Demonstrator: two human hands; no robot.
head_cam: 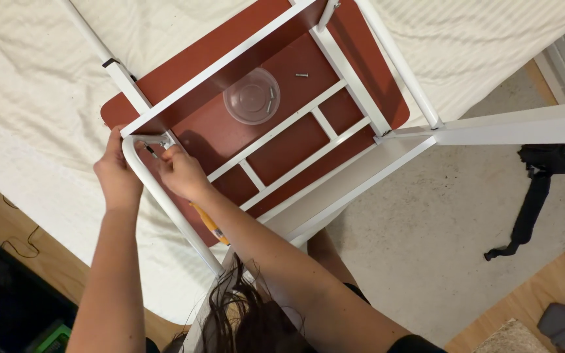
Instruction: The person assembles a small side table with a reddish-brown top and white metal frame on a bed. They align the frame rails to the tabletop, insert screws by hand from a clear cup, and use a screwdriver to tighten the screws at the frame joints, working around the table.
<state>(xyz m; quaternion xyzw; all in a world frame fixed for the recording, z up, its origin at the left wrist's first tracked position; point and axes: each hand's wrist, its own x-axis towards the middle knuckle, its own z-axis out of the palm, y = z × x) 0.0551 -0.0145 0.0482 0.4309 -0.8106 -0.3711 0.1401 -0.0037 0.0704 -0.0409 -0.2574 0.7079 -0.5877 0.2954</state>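
A: Why is the table [282,131] upside down on the bed [34,98]?
B: So its frame faces up. The left hand [118,175] grips the white tube [165,202]; the right hand [181,171] pinches at the bracket [155,139], fingers closed.
A: And the bowl [251,96]?
B: It keeps screws handy. Black cloth [537,189] lies on the floor [426,222].

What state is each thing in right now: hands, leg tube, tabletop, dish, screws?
Left hand: fingers wrapped around the tube's bend.
Right hand: fingers pinched at the bracket beside the bend.
White bent tube: held against the frame corner; whether fastened cannot be told.
Red-brown tabletop: upside down on the white bedding.
Clear round dish: upright, a screw inside.
Loose screw: lying flat on the board.
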